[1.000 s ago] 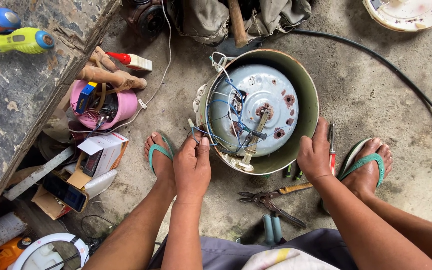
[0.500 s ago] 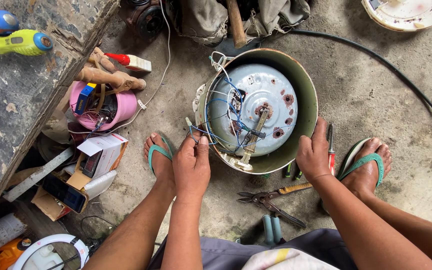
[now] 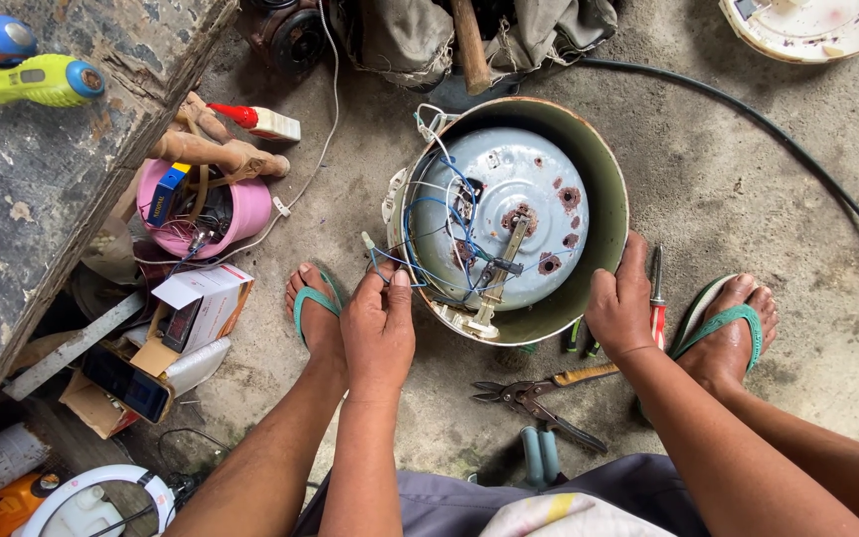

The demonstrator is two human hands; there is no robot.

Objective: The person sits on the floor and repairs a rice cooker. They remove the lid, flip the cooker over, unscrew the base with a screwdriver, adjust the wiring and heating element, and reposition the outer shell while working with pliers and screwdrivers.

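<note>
An upturned round cooker body (image 3: 608, 189) with a green outer wall and a rusty grey base plate lies on the concrete floor between my feet. Blue and white wires (image 3: 429, 249) run across its base and spill over the left rim. My left hand (image 3: 378, 328) pinches those wires at the left rim, fingers closed on them. My right hand (image 3: 620, 303) grips the lower right rim of the cooker body, steadying it.
Tin snips (image 3: 539, 396), a red screwdriver (image 3: 656, 298) and green-handled tools (image 3: 579, 338) lie near my right foot. A pink bowl of parts (image 3: 251, 214), cardboard boxes (image 3: 201, 298) and a wooden bench (image 3: 22, 199) stand left. A black cable (image 3: 797, 159) crosses the right floor.
My right hand has slid slightly along the lower right rim. My left hand stays at the wires on the left rim.
</note>
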